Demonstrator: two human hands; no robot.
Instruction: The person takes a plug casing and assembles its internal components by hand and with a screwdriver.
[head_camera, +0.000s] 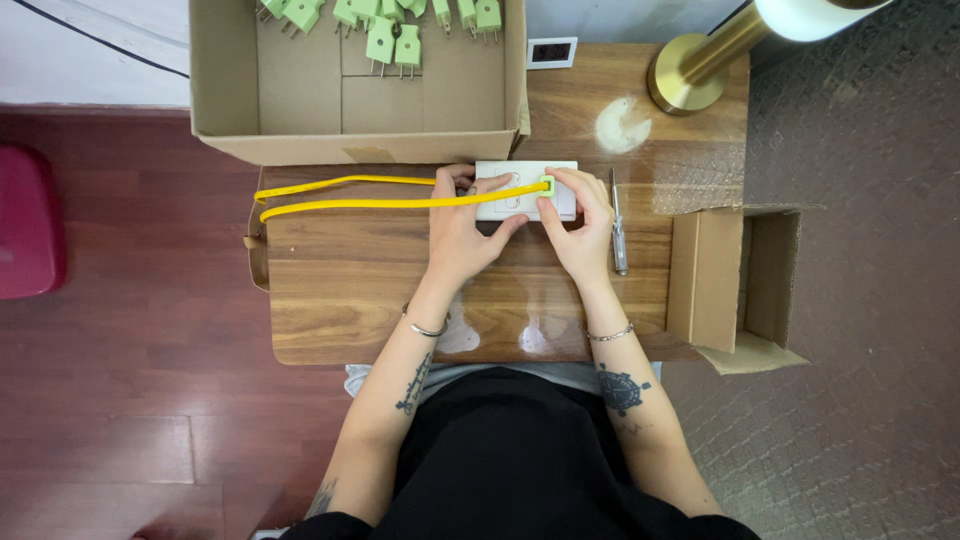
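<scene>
Hands (520, 222) on flat white socket plate (526, 189)

Yellow cable (350, 195); white socket plate (512, 190); pale green plugs (392, 42); brown wood-grain table (350, 290).

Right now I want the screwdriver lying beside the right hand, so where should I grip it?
Grip the screwdriver at its thicker lower handle end, from the right: it lies flat, lengthwise toward you, with the right hand close on its left.
</scene>
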